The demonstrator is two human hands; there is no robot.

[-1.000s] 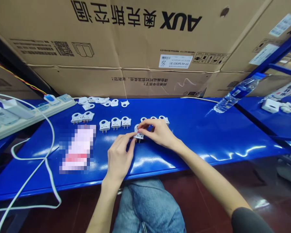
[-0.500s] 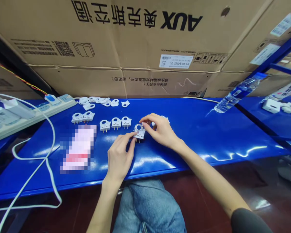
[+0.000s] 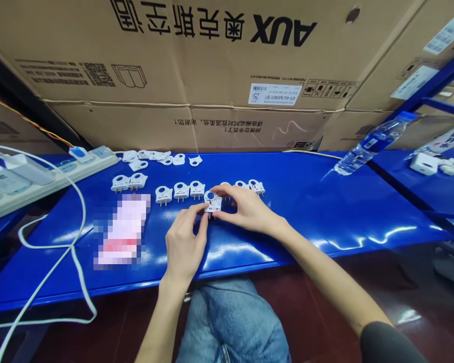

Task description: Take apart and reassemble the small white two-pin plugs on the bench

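Observation:
Between my two hands is a white plug housing (image 3: 213,203) with a round hole in its upper part and metal prongs pointing down. The thumb and fingers of my left hand (image 3: 185,239) pinch its left side. My right hand (image 3: 245,206) grips it from the right, fingers at the top edge and thumb at the lower corner. Similar white plugs (image 3: 181,191) stand in a row to the left, prongs toward me. Another plug (image 3: 256,186) and its neighbours sit just behind my right hand, partly covered by it.
Loose white ring-shaped covers (image 3: 155,156) lie along the back of the blue table (image 3: 318,201). A power strip (image 3: 71,174) and white cable (image 3: 83,212) are at left, near a blurred pink item (image 3: 124,229). A water bottle (image 3: 374,143) leans at right; a cardboard box (image 3: 212,65) stands behind.
The held plug has shifted slightly left and up. My right hand has moved left and now grips its top and lower corner, uncovering more of the plugs behind.

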